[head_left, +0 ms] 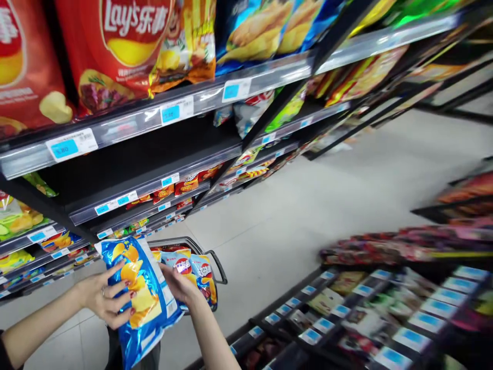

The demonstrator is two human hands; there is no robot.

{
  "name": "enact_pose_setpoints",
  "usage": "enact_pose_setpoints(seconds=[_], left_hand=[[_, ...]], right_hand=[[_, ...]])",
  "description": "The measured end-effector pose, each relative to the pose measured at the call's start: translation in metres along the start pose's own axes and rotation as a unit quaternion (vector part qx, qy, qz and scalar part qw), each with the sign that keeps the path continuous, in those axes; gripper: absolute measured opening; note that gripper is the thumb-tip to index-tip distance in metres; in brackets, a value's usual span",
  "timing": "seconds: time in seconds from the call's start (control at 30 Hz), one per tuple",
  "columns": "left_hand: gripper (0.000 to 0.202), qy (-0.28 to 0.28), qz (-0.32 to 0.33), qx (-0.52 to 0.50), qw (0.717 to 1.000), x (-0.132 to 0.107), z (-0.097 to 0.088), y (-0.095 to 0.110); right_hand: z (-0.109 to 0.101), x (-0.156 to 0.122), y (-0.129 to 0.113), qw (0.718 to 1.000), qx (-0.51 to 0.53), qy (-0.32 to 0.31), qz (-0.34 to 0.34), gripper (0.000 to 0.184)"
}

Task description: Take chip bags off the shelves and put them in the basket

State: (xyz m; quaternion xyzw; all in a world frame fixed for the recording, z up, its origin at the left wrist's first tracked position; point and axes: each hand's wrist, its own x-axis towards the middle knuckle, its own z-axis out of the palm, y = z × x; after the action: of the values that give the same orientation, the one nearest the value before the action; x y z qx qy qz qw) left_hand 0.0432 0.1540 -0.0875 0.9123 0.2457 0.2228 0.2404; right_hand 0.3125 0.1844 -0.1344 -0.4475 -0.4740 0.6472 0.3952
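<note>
A large blue bag of chips (140,298) with yellow crisps printed on it is held upright low in the head view, between both of my hands. My left hand (103,300) grips its left side, fingers curled over the front. My right hand (179,285) presses against its right edge, fingers partly hidden behind the bag. Just behind sits a shopping basket (215,264) with a dark handle, holding more blue chip bags (198,275).
Snack shelves rise on the left, with red Lay's bags (123,46) on top and blue price tags (71,145) along the rails. A second low shelf of packets (385,308) stands at the right. Pale tiled floor (308,205) runs between them.
</note>
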Motion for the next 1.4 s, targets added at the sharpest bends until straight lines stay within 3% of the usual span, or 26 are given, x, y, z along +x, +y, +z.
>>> enact_pose_setpoints(seconds=[0.07, 0.13, 0.2, 0.23, 0.3, 0.37, 0.43, 0.5, 0.57, 0.63, 0.77, 0.97, 1.17, 1.4], left_hand=[[0.038, 0.056, 0.007, 0.057, 0.997, -0.011, -0.01, 0.026], [0.036, 0.018, -0.002, 0.062, 0.998, -0.021, -0.03, 0.048], [0.036, 0.012, -0.084, 0.051, 0.995, -0.033, -0.053, 0.067], [0.036, 0.036, -0.137, 0.048, 0.989, -0.039, -0.062, 0.076], [0.034, 0.137, -0.255, 0.016, 0.957, -0.053, -0.073, 0.095], [0.035, 0.259, -0.371, -0.104, 0.886, -0.064, -0.074, 0.114], [0.041, 0.339, -0.467, -0.295, 0.762, -0.071, -0.069, 0.134], [0.052, 0.357, -0.49, -0.47, 0.641, -0.074, -0.066, 0.153], [0.06, 0.353, -0.469, -0.574, 0.572, -0.075, -0.067, 0.17], [0.069, 0.341, -0.451, -0.624, 0.539, -0.078, -0.072, 0.183], [0.077, 0.324, -0.446, -0.653, 0.519, -0.09, -0.081, 0.199], [0.074, 0.379, -0.421, -0.628, 0.533, -0.101, -0.08, 0.217], [0.088, 0.439, -0.417, -0.595, 0.529, -0.11, -0.08, 0.229], [0.091, 0.461, -0.399, -0.601, 0.516, -0.122, -0.083, 0.235]], right_hand=[[0.018, -0.013, -0.029, 0.997, 0.031, -0.06, 0.023, 0.078], [0.039, -0.029, -0.055, 0.986, 0.089, -0.109, 0.085, 0.07], [0.06, -0.045, -0.078, 0.971, 0.138, -0.129, 0.143, 0.061], [0.069, -0.052, -0.087, 0.966, 0.155, -0.122, 0.166, 0.06], [0.088, -0.064, -0.102, 0.967, 0.157, -0.08, 0.182, 0.06], [0.105, -0.075, -0.11, 0.97, 0.147, -0.032, 0.192, 0.062], [0.122, -0.084, -0.114, 0.972, 0.136, -0.012, 0.194, 0.063], [0.139, -0.091, -0.114, 0.972, 0.131, -0.018, 0.194, 0.063], [0.154, -0.098, -0.113, 0.972, 0.124, -0.029, 0.197, 0.064], [0.166, -0.104, -0.114, 0.973, 0.109, -0.031, 0.201, 0.065], [0.181, -0.116, -0.122, 0.975, 0.088, -0.029, 0.204, 0.066], [0.189, -0.143, -0.133, 0.974, 0.131, -0.046, 0.178, 0.07], [0.19, -0.17, -0.12, 0.967, 0.103, -0.094, 0.215, 0.095], [0.203, -0.175, -0.11, 0.979, 0.065, -0.108, 0.162, 0.076]])
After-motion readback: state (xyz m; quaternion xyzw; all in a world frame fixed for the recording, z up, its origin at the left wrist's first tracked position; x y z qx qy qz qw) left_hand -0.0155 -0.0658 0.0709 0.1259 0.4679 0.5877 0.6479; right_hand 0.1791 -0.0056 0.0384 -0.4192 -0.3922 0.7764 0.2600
